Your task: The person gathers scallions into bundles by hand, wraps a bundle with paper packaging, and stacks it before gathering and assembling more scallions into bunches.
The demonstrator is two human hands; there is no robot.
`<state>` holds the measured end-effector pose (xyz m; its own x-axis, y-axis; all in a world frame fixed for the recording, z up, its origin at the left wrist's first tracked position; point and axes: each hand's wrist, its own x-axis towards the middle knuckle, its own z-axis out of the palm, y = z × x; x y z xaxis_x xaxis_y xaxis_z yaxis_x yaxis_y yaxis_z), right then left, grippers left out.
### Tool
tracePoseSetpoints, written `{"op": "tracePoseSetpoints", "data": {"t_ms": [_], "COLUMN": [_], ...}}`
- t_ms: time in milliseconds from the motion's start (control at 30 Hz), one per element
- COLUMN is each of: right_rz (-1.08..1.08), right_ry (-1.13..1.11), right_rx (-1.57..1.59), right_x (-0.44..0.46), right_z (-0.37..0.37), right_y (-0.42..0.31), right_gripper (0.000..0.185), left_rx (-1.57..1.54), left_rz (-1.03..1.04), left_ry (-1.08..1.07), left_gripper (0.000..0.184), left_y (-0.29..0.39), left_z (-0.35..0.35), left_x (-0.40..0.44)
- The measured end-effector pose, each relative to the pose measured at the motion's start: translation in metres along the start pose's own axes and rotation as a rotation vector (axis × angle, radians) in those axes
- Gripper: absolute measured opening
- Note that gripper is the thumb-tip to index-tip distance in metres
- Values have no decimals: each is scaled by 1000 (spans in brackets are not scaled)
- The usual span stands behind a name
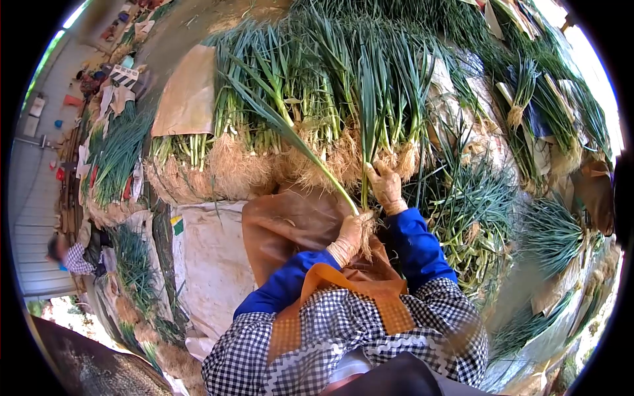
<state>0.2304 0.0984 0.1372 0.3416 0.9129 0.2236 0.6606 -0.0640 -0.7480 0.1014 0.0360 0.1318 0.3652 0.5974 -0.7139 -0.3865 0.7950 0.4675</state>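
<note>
My left hand (351, 235), in a pale glove, is closed around the lower stem of a long green onion (310, 153), just above its roots. The stalk slants up and left across the pile. To the right, my right hand (385, 185), gloved too, pinches the lower stem of another upright onion stalk (366, 132). Both hands are over the brown apron (290, 221) on my lap. Directly ahead stands a broad row of green onions (290, 79) with tangled pale roots (241, 158) facing me.
Loose green leaves (472, 218) lie in a heap on my right. A tan sheet (188, 92) covers onions at the back left, and a white sack (211, 251) lies at my left. More bundles (555, 231) are at the far right. Another person (76, 257) is at the far left.
</note>
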Motion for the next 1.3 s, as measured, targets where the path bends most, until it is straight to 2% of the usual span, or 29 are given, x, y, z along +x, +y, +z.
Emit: {"op": "tracePoseSetpoints", "data": {"t_ms": [67,100,133,167,200,267,300,333,367,400,467,533,600,667,700,733,800,833,867,900,933,1000,1067,1133,1167,1200,1233,1267,1300], "right_rz": [-35,-150,-115,141,270,646,626,758,407,287,358,477,512,549,561,444,197,-1,154,154,154,4,137,326,429,533,235,116,-77], "right_ry": [-54,-100,-229,-355,-544,-554,-498,-489,-546,-804,-660,-478,-420,-448,-391,-267,-151,-20,-119,-161,-206,-211,-476,-848,-951,-1049,-1098,-1228,-1399], "right_rx": [14,-19,74,369,454,802,637,704,-51,-782,-483,201,715,910,850,746,302,121,-20,-27,-34,288,501,210,157,103,31,-151,-506], "right_x": [-17,-31,-47,-53,-56,-75,-72,-77,-76,-67,-51,-34,-17,-5,0,-3,-5,-11,-12,-14,-16,-26,-50,-61,-62,-63,-81,-81,-72], "right_z": [-10,-13,-22,-55,-89,-125,-152,-160,-169,-169,-142,-106,-60,-14,-10,13,1,9,5,-3,-10,-10,-20,-59,-86,-107,-110,-118,-111], "right_y": [-7,-7,-7,-32,-35,-8,-17,18,45,54,42,-3,-15,6,-6,1,-13,-2,-7,-11,-15,-3,13,11,1,-2,38,62,85], "right_gripper": [24,24,22,22,21,19,22,19,24,31,37,39,39,37,36,31,26,24,25,26,26,31,33,32,33,35,37,32,31], "left_rx": [-46,-130,-215,-219,-158,-386,-419,-334,-452,-573,-594,-647,-656,-574,-548,-560,-354,-356,-265,-176,-182,-206,-241,-247,-360,-382,-335,-286,-335], "left_rz": [-1,73,149,52,98,13,5,-45,-91,-140,-201,-255,-273,-272,-273,-286,-242,-245,-209,-177,-183,-156,-152,-165,-146,-134,-125,-123,-91], "left_ry": [1,-146,-293,-60,83,-398,-287,-262,-405,-545,-628,-678,-693,-679,-674,-738,-505,-506,-358,-206,-201,-309,-369,-438,-576,-600,-527,-468,-601], "left_gripper": [7,7,8,7,9,9,10,17,18,21,22,22,22,22,22,23,19,19,18,17,17,17,17,16,16,33,31,28,26], "left_y": [-5,-6,-9,-3,8,21,31,47,50,50,54,54,51,51,48,35,33,31,29,25,21,20,27,45,46,45,57,68,69], "left_z": [-8,-16,-22,-13,0,-27,-23,-18,-22,-21,-10,4,3,2,-4,-23,-28,-26,-24,-25,-25,-26,-26,-25,-33,-51,-42,-29,-30], "left_x": [6,11,17,23,10,22,19,11,8,4,-7,-27,-28,-27,-22,-3,-6,-4,-2,-3,-4,1,2,1,8,20,5,-7,-6]}}
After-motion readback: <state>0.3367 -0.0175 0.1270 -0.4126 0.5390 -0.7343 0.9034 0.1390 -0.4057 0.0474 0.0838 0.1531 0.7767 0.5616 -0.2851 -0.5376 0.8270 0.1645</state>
